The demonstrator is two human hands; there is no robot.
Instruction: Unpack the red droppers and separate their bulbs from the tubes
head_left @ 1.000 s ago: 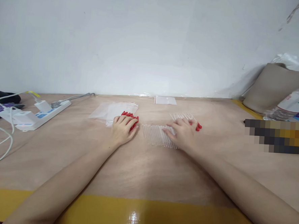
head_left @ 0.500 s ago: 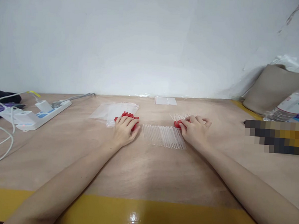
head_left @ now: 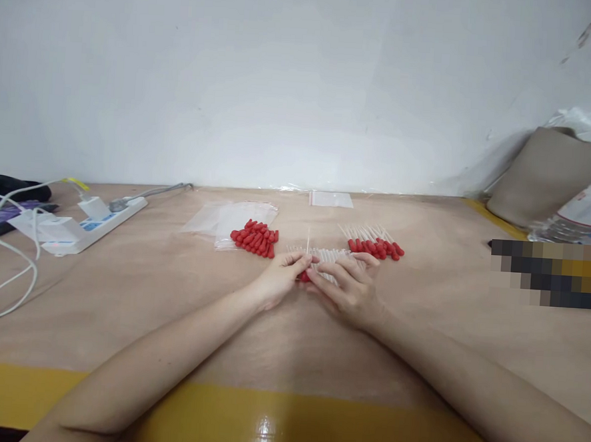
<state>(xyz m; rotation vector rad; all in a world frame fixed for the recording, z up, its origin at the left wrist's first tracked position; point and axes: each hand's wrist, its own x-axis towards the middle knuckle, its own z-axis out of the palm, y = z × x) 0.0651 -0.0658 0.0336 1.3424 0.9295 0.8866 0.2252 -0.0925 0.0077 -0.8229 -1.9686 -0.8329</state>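
Note:
Over the near part of the row of clear thin tubes [head_left: 330,257], my two hands meet. My left hand [head_left: 283,277] is closed, pinching a dropper whose thin pale tube [head_left: 308,238] points away from me. Its red rubber bulb [head_left: 305,275] shows between the fingertips of both hands. My right hand [head_left: 354,288] has its thumb and forefinger at the bulb, its other fingers bent over the tubes. To the left lies a heap of loose red bulbs [head_left: 257,239]. On the right, several droppers [head_left: 376,247] lie side by side, bulbs toward me, tubes pointing away.
Clear plastic bags [head_left: 226,215] lie behind the red heap. Another small bag [head_left: 331,199] is near the wall. A white power strip [head_left: 95,229] with plugs and cables is at left. A water bottle [head_left: 576,215] and a grey-brown bag [head_left: 539,169] stand at right.
My left hand has moved right from the red heap, and my right hand has come left and nearer from the row of droppers. They now meet at one dropper.

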